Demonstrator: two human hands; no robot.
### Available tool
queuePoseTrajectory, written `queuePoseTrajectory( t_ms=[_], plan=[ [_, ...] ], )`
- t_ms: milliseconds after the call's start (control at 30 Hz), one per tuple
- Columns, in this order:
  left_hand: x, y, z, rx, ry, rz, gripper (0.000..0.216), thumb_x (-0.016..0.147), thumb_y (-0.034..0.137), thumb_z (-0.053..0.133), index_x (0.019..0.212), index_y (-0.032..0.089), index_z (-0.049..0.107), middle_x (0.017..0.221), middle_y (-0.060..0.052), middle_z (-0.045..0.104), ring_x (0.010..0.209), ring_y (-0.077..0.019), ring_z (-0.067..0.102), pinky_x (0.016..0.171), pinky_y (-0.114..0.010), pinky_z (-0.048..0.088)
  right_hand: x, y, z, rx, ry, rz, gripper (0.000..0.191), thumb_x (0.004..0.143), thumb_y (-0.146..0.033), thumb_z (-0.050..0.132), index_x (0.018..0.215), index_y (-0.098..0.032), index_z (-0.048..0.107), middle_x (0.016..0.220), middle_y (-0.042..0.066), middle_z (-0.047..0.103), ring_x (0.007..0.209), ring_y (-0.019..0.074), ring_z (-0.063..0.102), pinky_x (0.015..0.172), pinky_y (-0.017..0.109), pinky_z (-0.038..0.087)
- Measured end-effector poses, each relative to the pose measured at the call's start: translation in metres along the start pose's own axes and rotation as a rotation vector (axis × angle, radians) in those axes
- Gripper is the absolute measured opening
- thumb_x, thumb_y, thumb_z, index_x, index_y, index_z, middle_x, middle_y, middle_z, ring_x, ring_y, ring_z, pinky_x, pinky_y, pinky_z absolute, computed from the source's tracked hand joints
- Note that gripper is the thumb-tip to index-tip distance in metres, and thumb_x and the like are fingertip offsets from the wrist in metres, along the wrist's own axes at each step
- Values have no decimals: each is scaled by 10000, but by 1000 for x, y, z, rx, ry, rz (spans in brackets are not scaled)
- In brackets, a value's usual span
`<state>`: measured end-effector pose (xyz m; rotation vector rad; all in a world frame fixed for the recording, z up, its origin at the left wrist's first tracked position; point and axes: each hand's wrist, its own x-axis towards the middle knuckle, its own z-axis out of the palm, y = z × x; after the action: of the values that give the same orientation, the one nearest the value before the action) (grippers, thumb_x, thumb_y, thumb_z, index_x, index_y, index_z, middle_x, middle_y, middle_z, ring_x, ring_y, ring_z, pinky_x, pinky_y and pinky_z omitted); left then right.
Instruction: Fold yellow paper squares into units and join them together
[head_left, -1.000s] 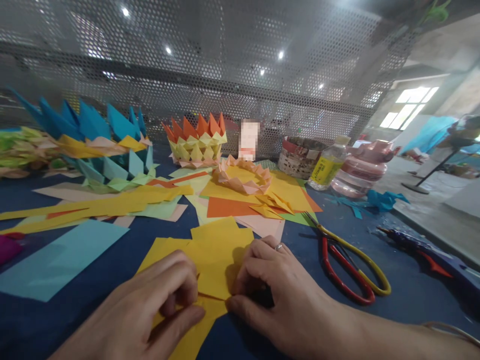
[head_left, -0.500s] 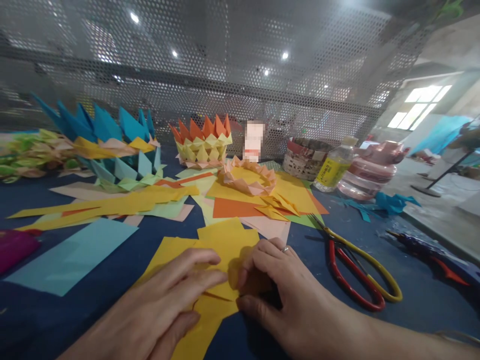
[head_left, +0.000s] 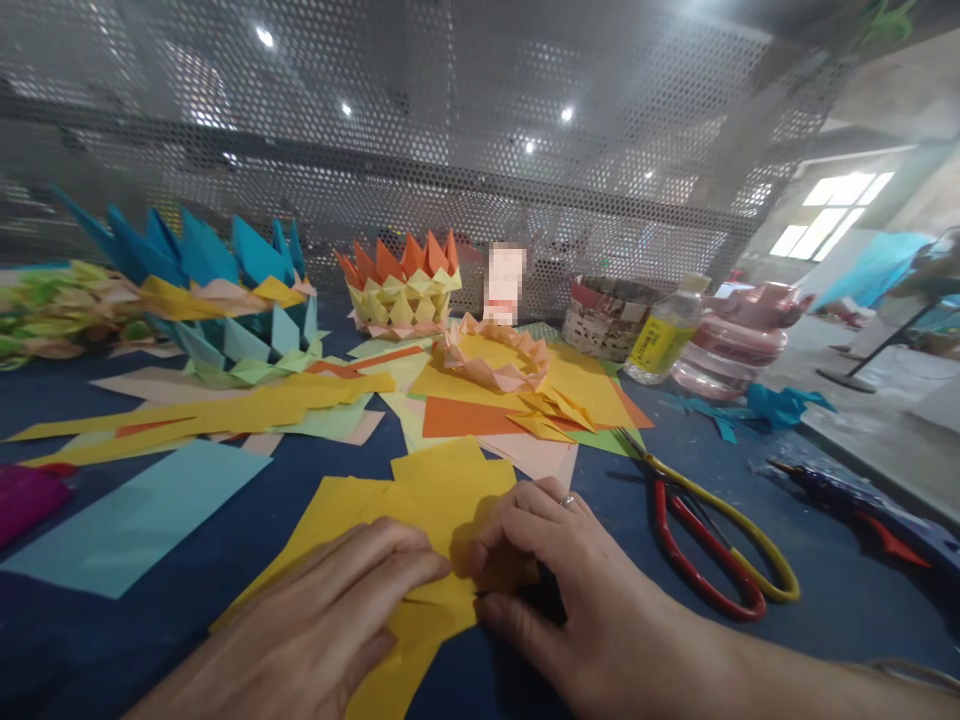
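Note:
Several yellow paper pieces overlap on the dark blue tabletop in front of me. My left hand lies across them, fingers bent and together, fingertips pressing the paper, thumb tucked below. Opposite it, my right hand has a ring on one finger and curls its fingers and thumb around a yellow paper edge. The paper between the two hands looks folded, but fingers hide much of it. To the right of my right hand lie scissors with one red and one yellow handle loop, their blades resting near the coloured sheets.
A light blue sheet lies left. Behind are a blue-pointed paper crown, an orange-pointed crown, a peach paper ring, a labelled bottle and a pink jug. A glue gun rests right.
My left hand's fingers have drawn closer together and bent down onto the yellow paper. My right hand stays almost in place. The view has shifted slightly.

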<state>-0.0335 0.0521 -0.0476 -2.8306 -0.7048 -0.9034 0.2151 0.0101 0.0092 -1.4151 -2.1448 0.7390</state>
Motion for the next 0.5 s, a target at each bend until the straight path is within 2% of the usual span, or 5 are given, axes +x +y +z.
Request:
queuePoseTrajectory(
  t_ms=[200, 267, 400, 500],
  plan=[
    [-2, 1, 6, -79, -3, -19, 498, 897, 107, 451, 1318, 349, 562, 1154, 48, 734, 1003, -93, 738, 894, -96, 541, -1, 1, 1, -18, 14, -38, 276, 828, -40, 740, 1023, -230, 696, 1055, 0, 700, 1059, 226, 621, 961, 448, 423],
    [-2, 1, 8, -16, 22, -10, 455, 915, 101, 439, 1275, 337, 587, 1125, 52, 742, 974, -98, 736, 889, -119, 547, -1, 2, 1, -18, 31, -65, 268, 841, -44, 738, 1017, -244, 711, 1049, -7, 697, 1040, 211, 624, 962, 428, 432],
    [-6, 1, 12, 120, 41, 109, 413, 955, 101, 401, 1260, 267, 625, 1034, 37, 755, 896, -122, 725, 829, -173, 565, -3, 4, 3, -47, 56, -152, 259, 910, -54, 688, 1022, -276, 760, 993, -12, 688, 962, 171, 631, 913, 369, 462],
    [-11, 2, 14, 111, 24, 87, 394, 995, 172, 431, 1321, 260, 633, 1024, 4, 762, 944, -153, 723, 898, -239, 581, -6, 9, 6, -143, 98, -270, 310, 959, -53, 627, 1034, -304, 792, 988, -6, 699, 947, 168, 624, 885, 353, 477]
  ],
)
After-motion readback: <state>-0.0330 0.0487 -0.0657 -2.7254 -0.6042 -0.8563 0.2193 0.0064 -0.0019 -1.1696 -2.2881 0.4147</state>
